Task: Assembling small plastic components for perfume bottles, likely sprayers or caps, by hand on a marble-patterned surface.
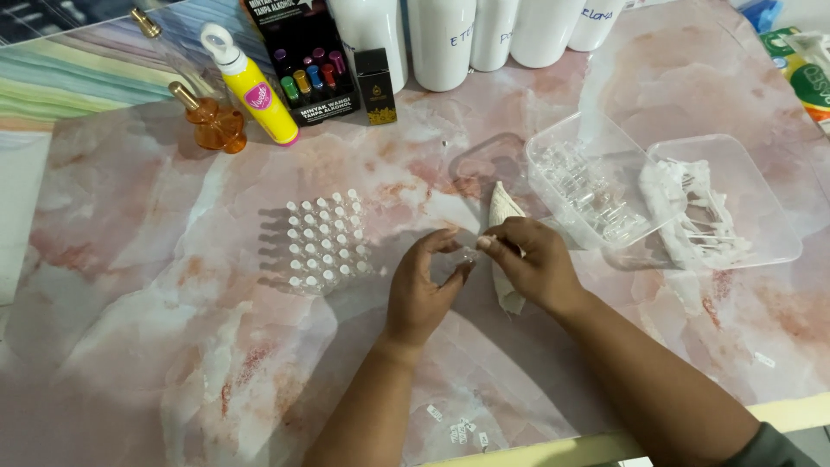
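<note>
My left hand [424,290] and my right hand [532,264] meet over the pink marbled table [173,346], pinching a tiny clear vial [468,255] between their fingertips. A white cloth [504,251] lies under my right hand, and whether the hand grips it I cannot tell. To the left of my hands stands a block of several small clear vials with white caps [324,244]. Right of my hands sits a clear plastic tray of loose vials [588,186].
A second clear tray [735,207] holds white sticks at the right. At the back stand an orange glass bottle [212,121], a yellow bottle [251,86], a black box of coloured vials [307,56], a small black box [377,85] and several white bottles [441,43].
</note>
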